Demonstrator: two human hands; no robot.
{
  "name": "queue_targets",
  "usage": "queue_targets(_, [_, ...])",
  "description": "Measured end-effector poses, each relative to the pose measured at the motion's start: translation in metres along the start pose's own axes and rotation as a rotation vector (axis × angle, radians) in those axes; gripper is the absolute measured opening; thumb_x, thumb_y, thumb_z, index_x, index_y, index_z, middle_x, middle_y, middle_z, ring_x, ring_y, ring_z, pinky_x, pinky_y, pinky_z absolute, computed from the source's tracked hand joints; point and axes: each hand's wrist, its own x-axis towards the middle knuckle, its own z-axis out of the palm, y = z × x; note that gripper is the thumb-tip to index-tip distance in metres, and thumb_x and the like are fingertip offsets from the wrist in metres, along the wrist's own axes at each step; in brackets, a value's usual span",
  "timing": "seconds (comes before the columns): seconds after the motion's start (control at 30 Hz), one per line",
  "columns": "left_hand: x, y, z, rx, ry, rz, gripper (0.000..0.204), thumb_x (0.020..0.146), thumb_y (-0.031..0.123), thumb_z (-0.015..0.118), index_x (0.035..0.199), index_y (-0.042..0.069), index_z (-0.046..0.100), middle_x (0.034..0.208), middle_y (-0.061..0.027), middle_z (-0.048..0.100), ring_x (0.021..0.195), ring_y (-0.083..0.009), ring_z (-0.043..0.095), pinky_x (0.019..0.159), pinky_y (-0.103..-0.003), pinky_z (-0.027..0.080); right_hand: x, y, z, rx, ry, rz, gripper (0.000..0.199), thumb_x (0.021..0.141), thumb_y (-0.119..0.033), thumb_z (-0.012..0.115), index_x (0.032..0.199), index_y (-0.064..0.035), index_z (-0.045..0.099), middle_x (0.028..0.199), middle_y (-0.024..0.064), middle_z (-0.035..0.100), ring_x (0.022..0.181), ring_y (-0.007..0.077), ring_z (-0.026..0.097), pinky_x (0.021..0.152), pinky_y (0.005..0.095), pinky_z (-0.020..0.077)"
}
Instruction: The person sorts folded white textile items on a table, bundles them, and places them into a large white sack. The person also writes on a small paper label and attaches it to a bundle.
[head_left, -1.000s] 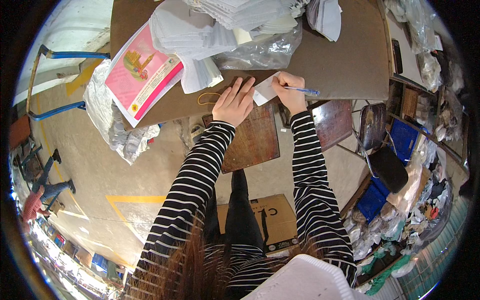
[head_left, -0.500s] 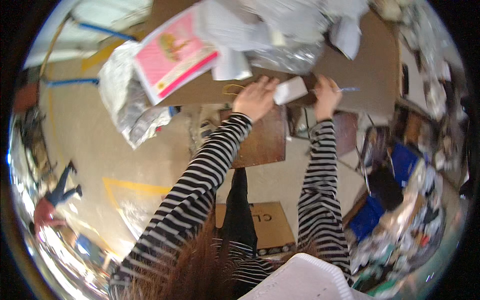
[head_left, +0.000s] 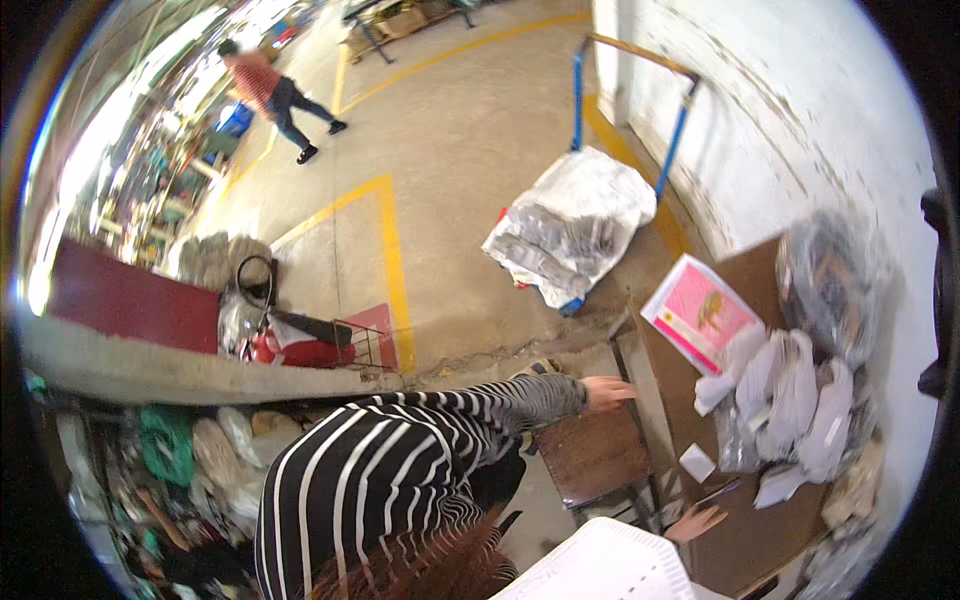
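My left hand is open, its fingers stretched out above the far edge of a brown wooden stool, beside the table. My right hand has its fingers apart over the brown cardboard-like tabletop and holds nothing. A slim pen-like thing lies just beyond its fingertips. Farther along the table edge is a small white card. A pink and white printed sheet rests by white plastic bags on the same table.
A blue-framed cart carrying a white sack stands on the floor near the white wall. A low wall runs along the left. In the distance a person in a red top is on the floor marked with yellow lines.
My view has swung left, bringing the cart, wall and walkway into sight. Both hands have come away from the small white card, which now lies on the table.
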Motion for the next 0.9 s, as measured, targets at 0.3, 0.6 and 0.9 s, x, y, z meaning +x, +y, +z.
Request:
queue_targets(0.3, [-0.384,-0.134,-0.058,-0.135,-0.153,-1.384,0.044,0.089,0.018,0.056,0.131,0.009,0.047,0.13,-0.0143,0.05,0.112,-0.0285,0.053,0.089,-0.044,0.044,-0.041,0.006,0.021,-0.021,0.182,0.056,0.055,0.1,-0.013,0.039,0.151,-0.014,0.02,0.155,0.018,0.018,0.139,0.0342,0.03,0.111,0.0458,0.0309])
queue_targets(0.6, [-0.496,-0.142,-0.108,-0.743,0.213,-1.562,0.038,0.091,0.022,0.056,0.125,0.008,0.05,0.117,-0.0114,0.057,0.097,-0.0252,0.057,0.074,-0.039,0.045,-0.141,0.079,0.121,-0.586,-0.35,0.222,0.048,0.092,-0.034,0.052,0.127,-0.0024,0.056,0.134,0.0176,0.053,0.123,0.0325,0.05,0.104,0.0393,0.0383])
queue_targets(0.9, [-0.358,-0.296,-0.198,-0.875,0.037,-1.295,0.032,0.093,0.025,0.057,0.12,0.008,0.054,0.104,-0.0085,0.064,0.081,-0.0218,0.061,0.058,-0.035,0.046,-0.339,0.071,0.177,-0.227,-0.169,0.806,0.028,0.095,-0.021,0.054,0.119,-0.0095,0.062,0.101,0.0098,0.069,0.082,0.0163,0.065,0.069,0.0308,0.0512])
